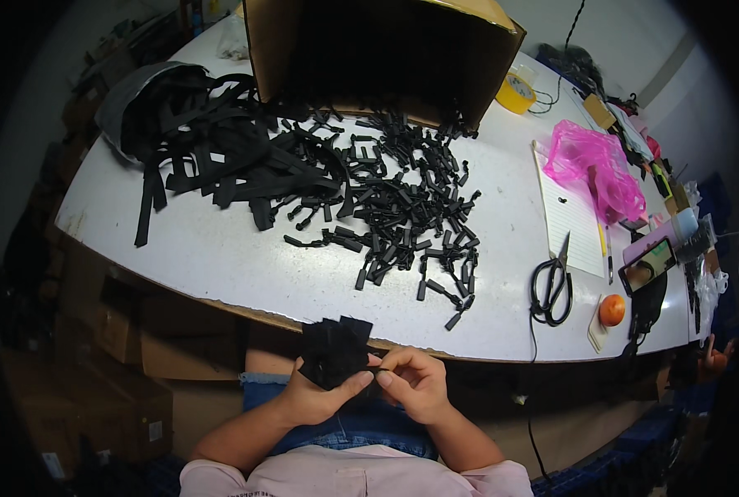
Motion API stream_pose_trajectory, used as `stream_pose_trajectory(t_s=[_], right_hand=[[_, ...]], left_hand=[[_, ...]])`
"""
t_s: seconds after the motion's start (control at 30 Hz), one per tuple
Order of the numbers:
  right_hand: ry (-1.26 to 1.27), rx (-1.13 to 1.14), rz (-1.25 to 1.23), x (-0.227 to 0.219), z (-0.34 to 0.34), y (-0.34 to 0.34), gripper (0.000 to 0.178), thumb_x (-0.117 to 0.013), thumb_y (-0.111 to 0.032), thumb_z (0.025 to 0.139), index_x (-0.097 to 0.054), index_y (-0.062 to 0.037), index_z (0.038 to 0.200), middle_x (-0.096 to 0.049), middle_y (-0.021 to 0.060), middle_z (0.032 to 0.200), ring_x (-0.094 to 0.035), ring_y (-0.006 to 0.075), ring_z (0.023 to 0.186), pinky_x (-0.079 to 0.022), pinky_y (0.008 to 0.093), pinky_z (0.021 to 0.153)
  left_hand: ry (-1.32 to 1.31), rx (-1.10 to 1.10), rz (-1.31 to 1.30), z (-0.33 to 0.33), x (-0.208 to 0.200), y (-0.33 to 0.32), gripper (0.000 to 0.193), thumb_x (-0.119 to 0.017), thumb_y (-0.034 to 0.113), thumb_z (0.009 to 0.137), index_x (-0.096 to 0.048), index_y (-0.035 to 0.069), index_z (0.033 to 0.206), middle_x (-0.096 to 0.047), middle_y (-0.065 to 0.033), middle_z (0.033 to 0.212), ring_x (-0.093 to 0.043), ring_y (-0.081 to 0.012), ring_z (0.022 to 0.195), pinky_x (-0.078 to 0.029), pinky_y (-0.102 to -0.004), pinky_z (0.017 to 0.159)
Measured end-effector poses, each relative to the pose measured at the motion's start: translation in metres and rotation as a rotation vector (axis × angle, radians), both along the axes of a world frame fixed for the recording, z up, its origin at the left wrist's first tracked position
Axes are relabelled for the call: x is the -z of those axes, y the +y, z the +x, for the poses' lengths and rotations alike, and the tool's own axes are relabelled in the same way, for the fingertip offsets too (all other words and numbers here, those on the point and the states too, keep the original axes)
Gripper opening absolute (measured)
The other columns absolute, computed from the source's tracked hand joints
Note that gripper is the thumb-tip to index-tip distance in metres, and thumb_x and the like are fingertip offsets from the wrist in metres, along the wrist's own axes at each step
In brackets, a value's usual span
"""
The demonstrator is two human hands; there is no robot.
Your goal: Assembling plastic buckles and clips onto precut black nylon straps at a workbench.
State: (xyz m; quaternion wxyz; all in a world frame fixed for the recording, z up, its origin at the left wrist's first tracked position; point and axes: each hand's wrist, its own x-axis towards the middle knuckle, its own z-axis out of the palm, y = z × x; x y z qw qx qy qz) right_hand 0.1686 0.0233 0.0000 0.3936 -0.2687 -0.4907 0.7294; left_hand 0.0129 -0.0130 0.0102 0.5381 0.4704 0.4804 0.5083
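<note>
In front of my lap, just off the table's near edge, my left hand is closed around a bundle of black fabric strips whose cut ends stick up and fan out. Close against it on the right, my right hand pinches with thumb and forefinger. A thin dark bit shows between those fingertips, beside the left thumb, too small to name. Beyond my hands a heap of small black plastic pieces, like cord ends or pullers, spreads over the white table. Left of it lies a tangle of black straps.
The straps spill from a grey bag. An open cardboard box stands behind the heap. On the right are black-handled scissors, a lined notepad, a pink plastic bag, yellow tape, a phone and an orange fruit.
</note>
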Motion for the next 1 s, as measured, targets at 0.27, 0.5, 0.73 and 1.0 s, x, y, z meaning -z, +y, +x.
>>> stream_pose_trajectory(t_s=[0.27,0.5,0.73,1.0], right_hand=[[0.154,-0.215,-0.427,0.005,0.010,0.008,0.006,-0.054,-0.002,0.079,-0.050,0.0005,0.081,-0.047,-0.0009,0.063,-0.037,0.0023,0.047,-0.028,0.0165,0.040],[-0.007,0.129,-0.047,0.003,-0.005,-0.003,0.006,-0.054,-0.003,0.079,-0.049,0.0004,0.080,-0.044,-0.0030,0.060,-0.033,0.0012,0.045,-0.024,0.0162,0.038],[0.055,-0.122,-0.368,0.003,0.005,0.004,0.006,-0.054,-0.002,0.079,-0.050,0.0008,0.083,-0.045,-0.0025,0.062,-0.035,0.0010,0.047,-0.025,0.0156,0.040],[-0.168,0.072,0.217,0.008,-0.004,-0.003,0.006,-0.052,-0.005,0.080,-0.052,0.0008,0.082,-0.048,-0.0008,0.066,-0.041,0.0019,0.057,-0.031,0.0150,0.048]], left_hand=[[-0.060,0.059,-0.046,-0.003,-0.003,0.001,0.016,-0.060,0.001,0.072,-0.057,0.000,0.088,-0.055,-0.0066,0.087,-0.052,-0.0134,0.081,-0.042,-0.0253,0.073],[-0.074,-0.012,-0.070,0.003,-0.002,0.001,0.017,-0.057,-0.002,0.073,-0.056,0.000,0.089,-0.055,-0.0069,0.087,-0.052,-0.0131,0.081,-0.042,-0.0247,0.072],[-0.089,0.037,-0.042,-0.001,0.002,0.001,0.017,-0.057,-0.001,0.073,-0.055,-0.001,0.089,-0.055,-0.0069,0.086,-0.052,-0.0128,0.081,-0.042,-0.0243,0.072],[-0.101,-0.045,-0.100,0.005,-0.005,-0.003,0.016,-0.056,0.001,0.075,-0.056,0.000,0.091,-0.056,-0.0064,0.087,-0.052,-0.0115,0.080,-0.042,-0.0238,0.071]])
